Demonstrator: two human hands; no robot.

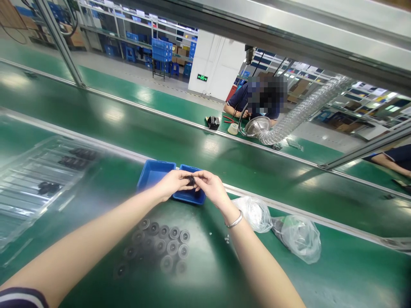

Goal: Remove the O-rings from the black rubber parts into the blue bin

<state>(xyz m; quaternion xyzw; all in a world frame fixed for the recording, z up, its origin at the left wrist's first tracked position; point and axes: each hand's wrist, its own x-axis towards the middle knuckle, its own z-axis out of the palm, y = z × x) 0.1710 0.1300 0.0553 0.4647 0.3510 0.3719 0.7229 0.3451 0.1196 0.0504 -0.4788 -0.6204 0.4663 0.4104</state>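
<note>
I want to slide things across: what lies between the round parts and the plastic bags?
Small white bits on the green tabletop, with the right forearm crossing above, in the head view.

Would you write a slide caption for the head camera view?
Left hand and right hand hold a small black part over a blue bin, beyond round pieces.

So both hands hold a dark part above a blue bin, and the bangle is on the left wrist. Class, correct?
No: the head view shows the bangle on the right wrist. The left hand and right hand hold a dark part above a blue bin.
</note>
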